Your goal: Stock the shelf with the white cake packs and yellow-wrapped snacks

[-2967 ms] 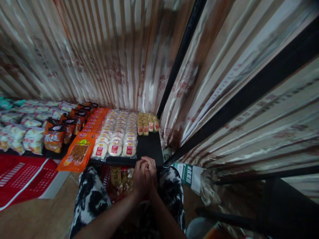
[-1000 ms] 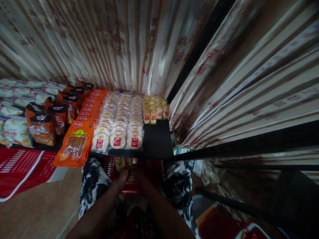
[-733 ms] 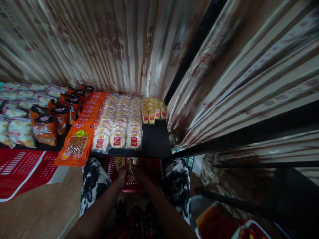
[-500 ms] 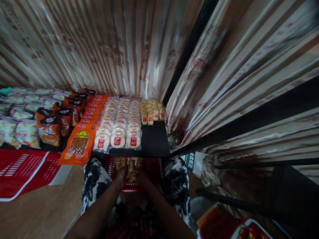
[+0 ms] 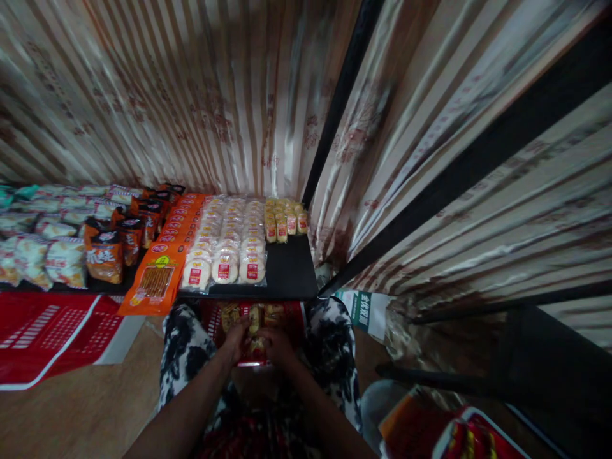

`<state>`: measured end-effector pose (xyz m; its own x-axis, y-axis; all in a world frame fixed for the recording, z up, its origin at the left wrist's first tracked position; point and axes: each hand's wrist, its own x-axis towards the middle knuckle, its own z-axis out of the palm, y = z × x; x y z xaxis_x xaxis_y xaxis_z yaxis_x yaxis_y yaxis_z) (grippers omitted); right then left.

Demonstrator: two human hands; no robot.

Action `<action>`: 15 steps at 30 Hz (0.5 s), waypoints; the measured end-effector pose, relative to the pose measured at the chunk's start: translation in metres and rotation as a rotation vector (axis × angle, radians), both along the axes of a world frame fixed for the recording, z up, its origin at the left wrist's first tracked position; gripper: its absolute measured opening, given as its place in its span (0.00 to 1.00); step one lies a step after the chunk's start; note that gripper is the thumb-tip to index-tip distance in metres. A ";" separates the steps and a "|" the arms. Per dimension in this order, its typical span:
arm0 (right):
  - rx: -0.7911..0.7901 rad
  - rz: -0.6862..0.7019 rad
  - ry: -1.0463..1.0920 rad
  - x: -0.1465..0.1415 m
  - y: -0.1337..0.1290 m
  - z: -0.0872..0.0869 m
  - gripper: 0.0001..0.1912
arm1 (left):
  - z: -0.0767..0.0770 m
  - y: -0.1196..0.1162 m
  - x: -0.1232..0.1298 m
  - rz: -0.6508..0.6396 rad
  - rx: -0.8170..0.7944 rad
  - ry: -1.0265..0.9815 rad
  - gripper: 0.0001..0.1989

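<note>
A person is sitting at the near side of the black shelf (image 5: 292, 271), patterned trousers (image 5: 184, 344) spreading to either side of a red basket (image 5: 252, 364) just below the shelf's front edge. Gold-wrapped packets (image 5: 255, 317) are lying in that basket, below the shelf. The left hand (image 5: 235, 341) and the right hand (image 5: 277, 344) are reaching in over them, a little apart, fingers partly curled; dimness is hiding whether either is gripping a packet. Below the shelf's left part, a larger red basket (image 5: 43, 331) is showing its white handle. On the shelf, from its left part rightward, white snack bags (image 5: 65, 261), orange-and-black bags (image 5: 104, 258), overlapping flat orange packs (image 5: 155, 280), three rows of round white crackers (image 5: 224, 264) and small yellow packets (image 5: 282, 223) are standing or lying. Behind the shelf, a striped curtain (image 5: 229, 95) is hanging.
</note>
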<state>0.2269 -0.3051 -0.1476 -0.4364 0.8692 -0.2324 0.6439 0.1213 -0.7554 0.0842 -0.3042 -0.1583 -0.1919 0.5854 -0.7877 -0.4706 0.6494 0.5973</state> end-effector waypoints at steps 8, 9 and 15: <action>0.229 0.103 -0.095 0.004 -0.012 0.028 0.20 | 0.013 -0.001 0.013 -0.075 0.079 0.013 0.20; 0.237 0.107 -0.099 0.004 -0.013 0.030 0.20 | 0.015 -0.002 0.015 -0.081 0.089 0.014 0.21; 0.281 0.120 -0.135 0.005 -0.018 0.041 0.17 | 0.030 -0.004 0.022 -0.102 0.129 -0.001 0.21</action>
<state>0.2323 -0.3227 -0.1069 -0.5208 0.8520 -0.0531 0.7045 0.3938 -0.5905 0.1060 -0.3081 -0.1283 -0.1251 0.6984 -0.7047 -0.4067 0.6117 0.6785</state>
